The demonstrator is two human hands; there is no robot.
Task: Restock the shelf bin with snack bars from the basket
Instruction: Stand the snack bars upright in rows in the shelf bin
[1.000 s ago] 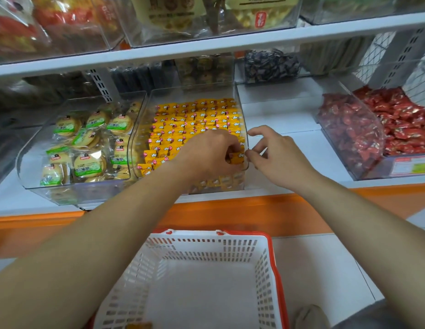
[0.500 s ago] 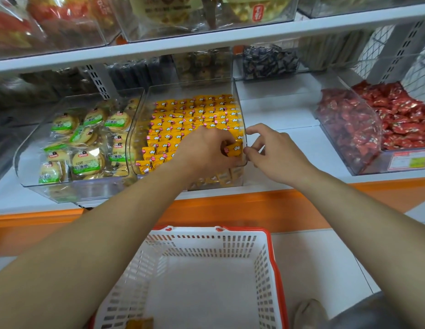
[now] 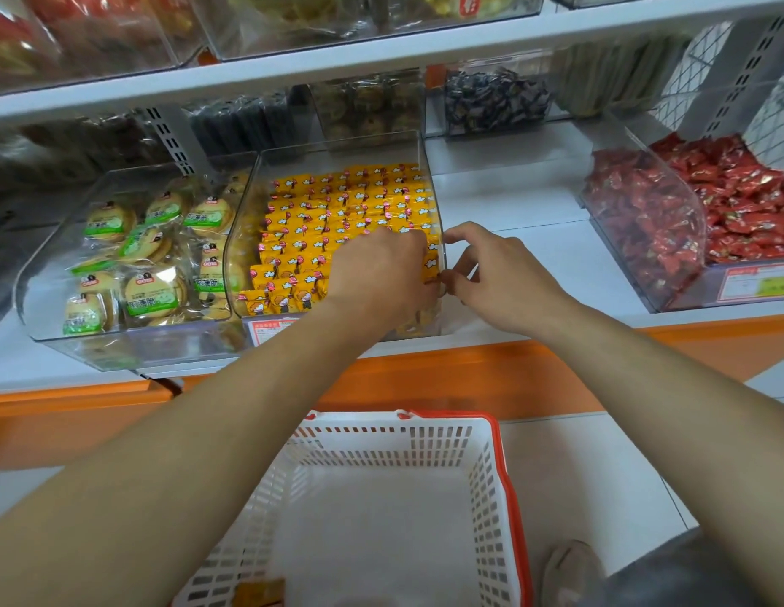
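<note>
A clear shelf bin on the middle shelf holds several rows of yellow snack bars. My left hand reaches into its front right corner. Its fingers curl down over a yellow snack bar against the right wall. My right hand is just outside that wall, with thumb and curled index finger pinching the wall's front edge. Below, the white basket with a red rim stands on the floor. One yellow bar lies at its near left corner.
A clear bin of green-labelled round cakes stands to the left of the snack bar bin. A bin of red wrapped sweets is at the right. The upper shelf overhangs both. A shoe is beside the basket.
My left hand has pressed lower into the bin's front right corner, and the bar it held up is now mostly covered. My right hand stays at the wall.
</note>
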